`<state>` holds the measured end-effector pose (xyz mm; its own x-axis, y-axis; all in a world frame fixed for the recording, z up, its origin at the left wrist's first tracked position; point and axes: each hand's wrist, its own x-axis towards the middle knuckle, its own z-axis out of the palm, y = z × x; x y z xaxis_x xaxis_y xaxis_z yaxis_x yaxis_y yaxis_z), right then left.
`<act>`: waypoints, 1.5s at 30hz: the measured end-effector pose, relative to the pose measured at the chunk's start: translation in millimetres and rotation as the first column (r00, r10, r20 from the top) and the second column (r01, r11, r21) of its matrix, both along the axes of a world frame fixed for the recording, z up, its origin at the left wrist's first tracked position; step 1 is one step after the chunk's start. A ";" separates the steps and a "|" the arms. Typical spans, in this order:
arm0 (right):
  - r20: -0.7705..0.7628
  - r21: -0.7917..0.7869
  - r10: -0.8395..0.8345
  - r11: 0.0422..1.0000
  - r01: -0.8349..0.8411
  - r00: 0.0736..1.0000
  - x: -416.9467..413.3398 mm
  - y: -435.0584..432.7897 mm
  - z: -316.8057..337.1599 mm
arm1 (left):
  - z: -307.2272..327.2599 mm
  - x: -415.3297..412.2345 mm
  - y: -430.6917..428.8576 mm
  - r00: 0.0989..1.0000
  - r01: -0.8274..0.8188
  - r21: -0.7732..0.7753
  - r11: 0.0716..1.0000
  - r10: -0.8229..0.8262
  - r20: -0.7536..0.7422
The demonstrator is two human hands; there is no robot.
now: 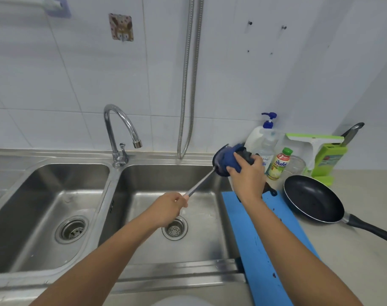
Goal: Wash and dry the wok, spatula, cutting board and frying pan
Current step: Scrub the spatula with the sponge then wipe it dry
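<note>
My left hand [169,205] grips the handle end of a metal-shafted spatula [200,184] held over the right sink basin [144,180]. The spatula's head points up and right and is wrapped in a dark blue cloth [231,161], which my right hand [247,175] grips around it. A blue cutting board [265,239] lies on the counter at the sink's right edge, with dark specks on it. A black frying pan [312,198] sits on the counter right of the board, handle toward the lower right. No wok is in view.
A chrome tap [119,127] stands between the right basin and the left basin [44,195]. A pump bottle [262,138], a green-capped bottle [278,164], a glass jar [296,164] and a green knife rack [327,155] crowd the back right corner. A metal hose [189,85] hangs on the wall.
</note>
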<state>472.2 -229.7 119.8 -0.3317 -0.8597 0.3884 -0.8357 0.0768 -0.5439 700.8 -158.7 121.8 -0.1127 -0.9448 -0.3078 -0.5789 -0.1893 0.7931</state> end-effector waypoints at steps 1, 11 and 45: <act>-0.069 0.055 0.014 0.998 -0.010 0.998 3.3 -1.5 -8.6 | 2.1 -1.8 0.0 0.999 0.021 -0.008 1.000 -0.021 0.024; -0.186 0.019 0.013 1.000 -0.010 0.983 -4.6 -35.0 -7.6 | 3.7 4.6 0.2 0.976 0.133 -0.053 0.990 -0.121 0.181; -0.453 -0.025 0.122 0.989 -0.149 0.883 12.5 -3.9 -61.4 | -0.5 6.7 -1.8 0.986 0.058 -0.036 0.998 -0.052 0.161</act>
